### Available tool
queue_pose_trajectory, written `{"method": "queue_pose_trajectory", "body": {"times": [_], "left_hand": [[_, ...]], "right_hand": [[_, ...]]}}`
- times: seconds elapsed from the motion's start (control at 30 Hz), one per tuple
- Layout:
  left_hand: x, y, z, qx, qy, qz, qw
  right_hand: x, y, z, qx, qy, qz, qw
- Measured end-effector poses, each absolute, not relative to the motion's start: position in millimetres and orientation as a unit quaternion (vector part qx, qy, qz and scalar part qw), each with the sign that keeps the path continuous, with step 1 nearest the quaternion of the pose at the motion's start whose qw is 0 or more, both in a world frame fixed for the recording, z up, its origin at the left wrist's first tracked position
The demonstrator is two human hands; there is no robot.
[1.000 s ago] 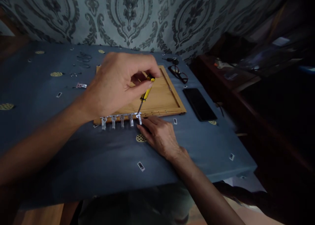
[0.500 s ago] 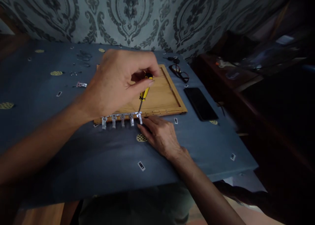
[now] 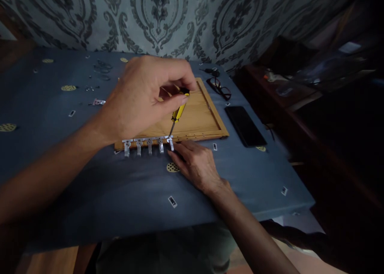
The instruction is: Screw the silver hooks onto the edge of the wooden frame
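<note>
My left hand [image 3: 147, 94] pinches the top of a yellow and black screwdriver [image 3: 179, 111] and hangs over a wooden frame board [image 3: 195, 118]. The screwdriver leans, its tip on the rightmost metal clip [image 3: 170, 143] at the board's near edge. Several more silver clips [image 3: 150, 146] stand in a row to the left along that edge. My right hand [image 3: 198, 164] rests on the cloth at the board's near edge, with thumb and forefinger at the rightmost clip, closed around its lower end.
A black phone [image 3: 245, 126] and dark-rimmed glasses [image 3: 219, 89] lie right of the board. Keys [image 3: 213, 71] are behind. Left are a loose clip [image 3: 98, 102], small screws [image 3: 90, 89] and several metal pieces [image 3: 102, 70].
The screwdriver's handle and the fingers of my left hand have shifted slightly to the right, so it leans a little more. My right hand has stayed in place.
</note>
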State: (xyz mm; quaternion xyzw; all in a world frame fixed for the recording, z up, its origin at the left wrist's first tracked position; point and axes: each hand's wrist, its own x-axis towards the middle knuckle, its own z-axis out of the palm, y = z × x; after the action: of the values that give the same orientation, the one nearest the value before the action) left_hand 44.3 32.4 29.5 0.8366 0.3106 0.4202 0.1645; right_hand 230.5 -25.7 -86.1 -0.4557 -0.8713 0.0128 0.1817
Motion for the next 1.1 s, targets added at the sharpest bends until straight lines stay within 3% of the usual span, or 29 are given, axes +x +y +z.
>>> {"method": "queue_pose_trajectory", "body": {"times": [0.27,1.1], "left_hand": [[46.8,32.5,23.8,0.849,0.301,0.43,0.057],[44.0,34.4,26.2,0.845,0.306,0.417,0.136]], "right_hand": [[229.8,-25.5,-85.1,-0.452,-0.872,0.022,0.188],[230.5,-25.1,-88.4,-0.452,-0.872,0.007,0.19]]}}
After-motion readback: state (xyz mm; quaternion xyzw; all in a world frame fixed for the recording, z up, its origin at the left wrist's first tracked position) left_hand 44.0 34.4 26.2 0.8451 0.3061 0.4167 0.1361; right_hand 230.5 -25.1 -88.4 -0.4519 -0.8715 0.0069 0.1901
